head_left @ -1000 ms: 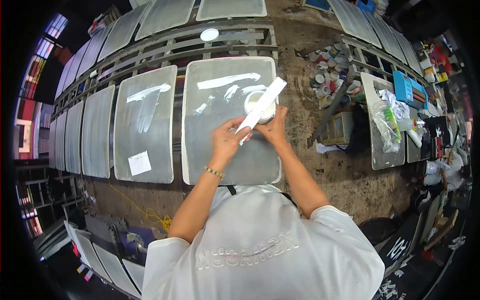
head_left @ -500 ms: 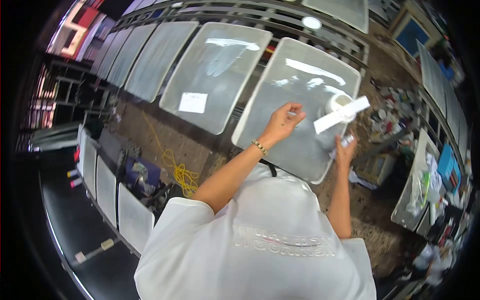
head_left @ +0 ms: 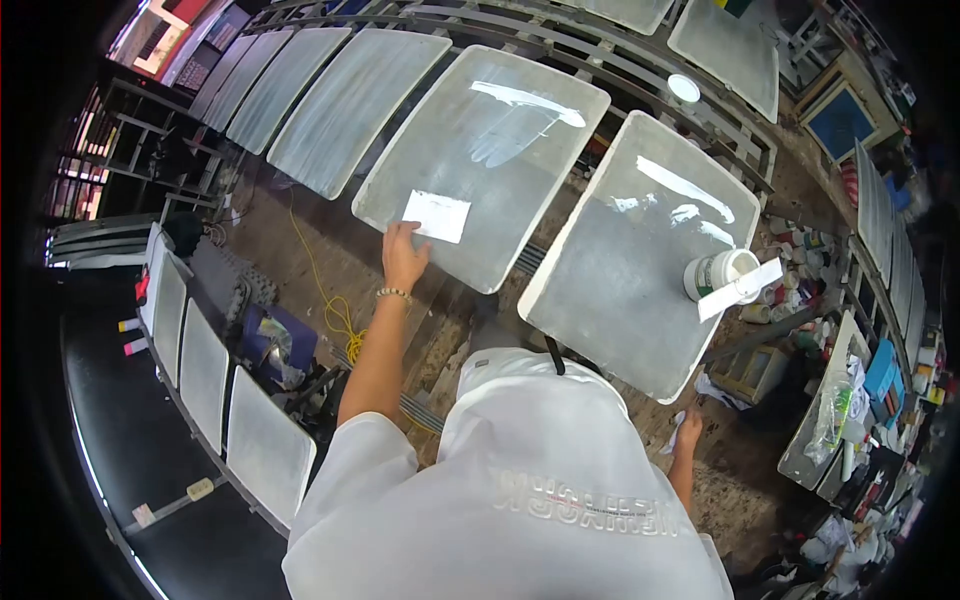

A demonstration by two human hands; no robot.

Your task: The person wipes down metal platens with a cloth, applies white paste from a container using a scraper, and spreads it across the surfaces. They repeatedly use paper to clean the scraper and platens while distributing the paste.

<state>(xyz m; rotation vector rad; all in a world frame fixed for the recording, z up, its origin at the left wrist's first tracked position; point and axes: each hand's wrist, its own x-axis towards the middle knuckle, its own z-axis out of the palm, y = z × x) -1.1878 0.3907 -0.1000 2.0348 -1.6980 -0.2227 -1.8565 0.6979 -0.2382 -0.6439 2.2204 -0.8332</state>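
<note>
My left hand is at the near edge of a grey board, its fingertips at the lower left corner of a white square sheet. White smears lie on that board's far part. At the lower right, my right hand hangs low beside a second grey board, closed on a small white item, perhaps a cloth. A white tub stands at the right edge of the second board, with a flat white strip lying across its top. White streaks mark this board too.
More grey boards line the rack to the left. A round white lid rests on the rack's bars. Yellow cord lies on the floor. Containers pile up at the right, near a blue device. Boards stand at the lower left.
The strip went from both hands onto the tub. My left hand moved left to the white sheet; my right hand dropped toward my side with the small white item. The view has turned left.
</note>
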